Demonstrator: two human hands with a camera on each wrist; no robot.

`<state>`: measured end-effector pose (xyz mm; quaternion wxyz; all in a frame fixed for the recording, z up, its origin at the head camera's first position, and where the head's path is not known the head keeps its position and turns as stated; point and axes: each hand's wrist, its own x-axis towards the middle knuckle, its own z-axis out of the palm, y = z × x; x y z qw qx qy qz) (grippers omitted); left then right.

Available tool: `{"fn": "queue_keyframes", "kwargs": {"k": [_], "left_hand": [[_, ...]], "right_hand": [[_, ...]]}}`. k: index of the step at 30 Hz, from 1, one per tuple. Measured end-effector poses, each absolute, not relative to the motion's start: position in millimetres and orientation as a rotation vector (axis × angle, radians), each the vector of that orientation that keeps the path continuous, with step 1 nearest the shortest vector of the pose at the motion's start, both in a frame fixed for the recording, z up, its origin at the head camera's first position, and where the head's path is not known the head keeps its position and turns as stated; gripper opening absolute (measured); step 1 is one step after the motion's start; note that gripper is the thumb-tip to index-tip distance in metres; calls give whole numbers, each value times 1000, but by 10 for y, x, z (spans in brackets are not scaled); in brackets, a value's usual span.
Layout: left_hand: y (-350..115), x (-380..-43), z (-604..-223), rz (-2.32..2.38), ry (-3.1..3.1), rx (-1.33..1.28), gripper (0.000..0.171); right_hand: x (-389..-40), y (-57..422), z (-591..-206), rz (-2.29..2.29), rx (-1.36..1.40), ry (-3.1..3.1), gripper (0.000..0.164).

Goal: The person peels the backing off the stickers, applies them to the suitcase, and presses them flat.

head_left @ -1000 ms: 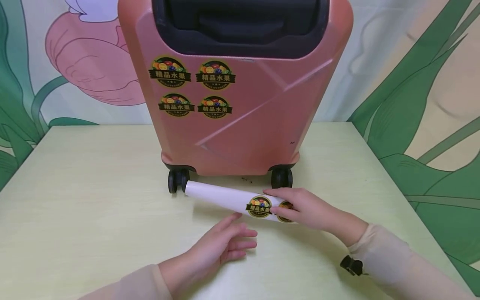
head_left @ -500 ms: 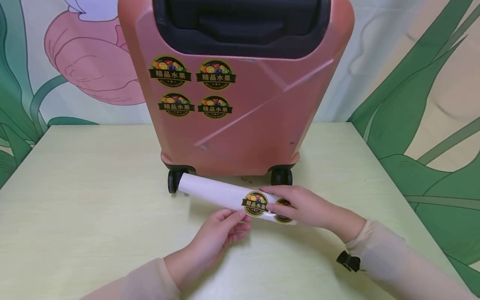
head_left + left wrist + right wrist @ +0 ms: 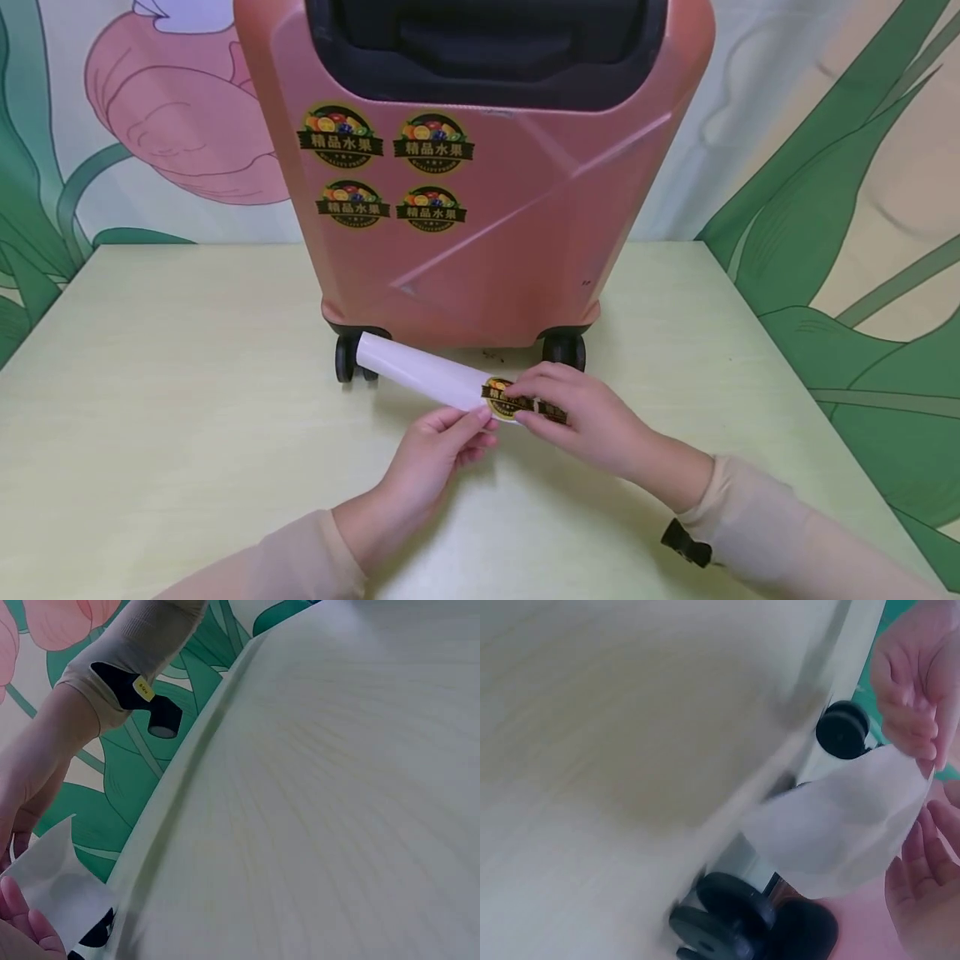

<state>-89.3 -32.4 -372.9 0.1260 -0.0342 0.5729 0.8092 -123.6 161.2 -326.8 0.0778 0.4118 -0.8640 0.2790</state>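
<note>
A rolled white sticker sheet with round fruit-label stickers near its right end is held above the table, before the suitcase. My left hand pinches its lower edge, thumb on top beside a sticker. My right hand grips the sheet's right end, its thumb and bent fingers on the stickers and partly covering them. In the right wrist view, the pale back of the sheet shows, with my left hand at its edge. The pink suitcase carries several matching stickers at upper left.
Black suitcase wheels stand on the pale table just behind the sheet. A black clip-like device hangs at the right sleeve. A painted backdrop with leaves and flowers rises behind the table.
My left hand, first apart with spread fingers, has come up and pinched the sheet's lower edge. The sheet has shifted up and left. My right fingers have moved left over the stickers.
</note>
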Motion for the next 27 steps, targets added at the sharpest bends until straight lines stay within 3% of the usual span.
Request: {"fn": "queue_keyframes", "kwargs": {"k": [27], "left_hand": [[-280, -896, -3689, 2364, 1711, -126, 13]], "right_hand": [[-1218, 1523, -3336, 909, 1224, -2476, 17]]}}
